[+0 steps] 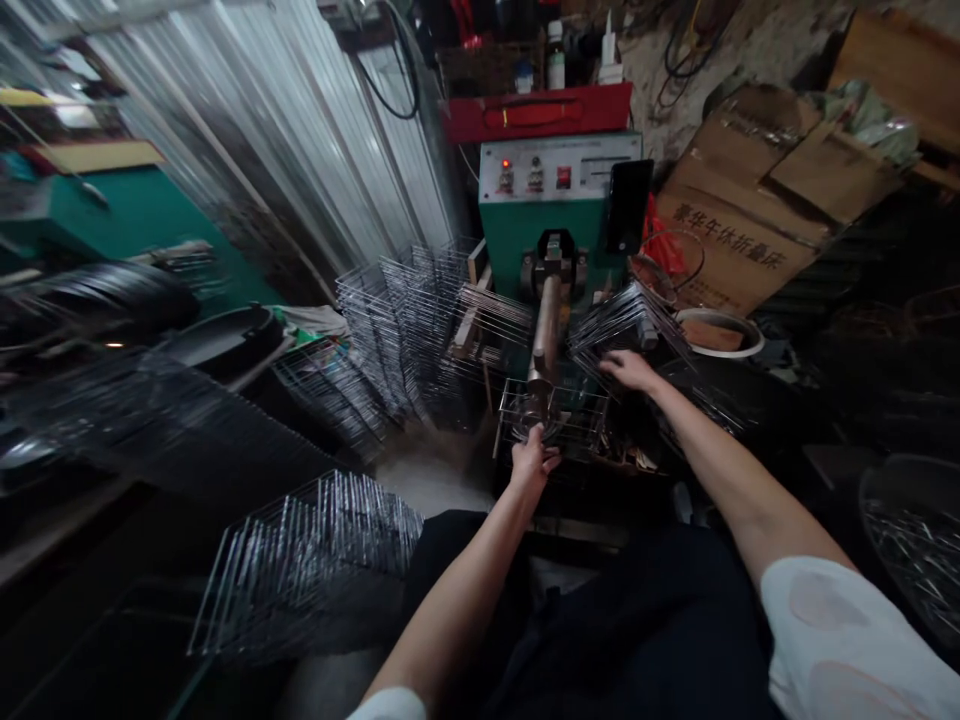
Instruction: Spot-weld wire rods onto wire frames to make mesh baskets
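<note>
At six o'clock from the metal arm (pixel 548 325), my left hand (pixel 531 462) pinches the front of a wire frame (pixel 581 413), midway, I judge, while my right hand (pixel 628 370), half-curled, hold unclear, meets the two-o'clock wire stack (pixel 628 318), probably remaining work, ten o'clock's wire bundles (pixel 409 325) perhaps done.

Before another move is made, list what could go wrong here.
The left hand holds the wire rack close to the metal cylinder of the green machine, so fingers might get pinched if the cylinder moves. The right hand is at the stack of wire frames, whose bare wires could snag it or slide.
</note>
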Action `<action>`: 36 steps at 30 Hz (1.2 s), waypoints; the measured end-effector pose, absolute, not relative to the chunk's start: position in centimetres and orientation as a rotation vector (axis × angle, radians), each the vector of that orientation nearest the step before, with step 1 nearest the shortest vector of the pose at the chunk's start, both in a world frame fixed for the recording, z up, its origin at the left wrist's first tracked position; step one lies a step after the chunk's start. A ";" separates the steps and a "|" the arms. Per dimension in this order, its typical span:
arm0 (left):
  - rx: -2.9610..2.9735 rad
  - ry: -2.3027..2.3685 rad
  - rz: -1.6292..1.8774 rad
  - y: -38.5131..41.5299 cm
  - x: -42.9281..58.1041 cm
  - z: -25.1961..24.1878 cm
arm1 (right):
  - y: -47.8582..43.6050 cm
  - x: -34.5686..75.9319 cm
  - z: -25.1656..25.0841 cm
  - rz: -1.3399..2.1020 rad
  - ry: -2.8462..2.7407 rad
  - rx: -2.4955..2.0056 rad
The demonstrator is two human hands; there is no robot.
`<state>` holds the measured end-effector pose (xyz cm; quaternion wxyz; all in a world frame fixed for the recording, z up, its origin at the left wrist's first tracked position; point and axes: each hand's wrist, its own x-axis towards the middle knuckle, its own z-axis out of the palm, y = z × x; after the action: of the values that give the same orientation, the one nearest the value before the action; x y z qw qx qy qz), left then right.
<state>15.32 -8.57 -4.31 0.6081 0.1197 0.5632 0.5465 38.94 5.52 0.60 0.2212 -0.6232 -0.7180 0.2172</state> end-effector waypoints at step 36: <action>0.305 0.967 1.411 -27.7 -1.6 -6.3 | -15.7 30.9 -0.3 1.086 -1.499 -1.401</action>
<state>-1.62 -27.66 -6.30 0.6458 0.1340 0.4251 0.6199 30.87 -15.70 -0.34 0.3990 -0.5534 -0.5921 0.4289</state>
